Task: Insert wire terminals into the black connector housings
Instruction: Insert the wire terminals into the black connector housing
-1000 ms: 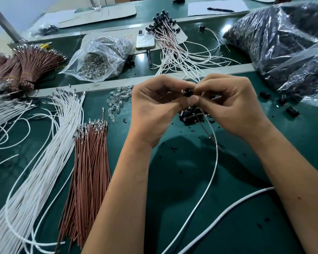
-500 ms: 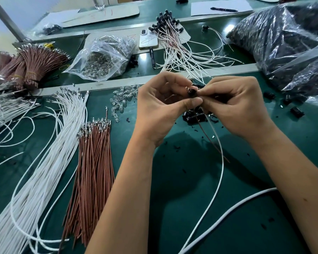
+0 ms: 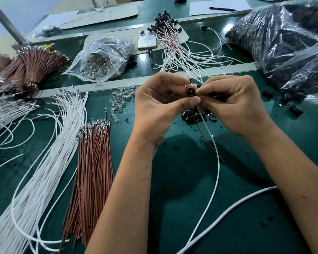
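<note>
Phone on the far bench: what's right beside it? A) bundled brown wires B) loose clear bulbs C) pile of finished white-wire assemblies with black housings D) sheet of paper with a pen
C: the phone lies face down against the finished assemblies, whose black housings fan out just right of it.

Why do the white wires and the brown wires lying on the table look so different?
The white wires are pale and long, fanning out in loose curves; the brown wires are reddish, look shorter and lie straight in a tight, neat bunch. The white pile spreads far wider across the green table than the brown pile. Both have small shiny metal tips at their far ends, and no hand touches either pile.
</note>
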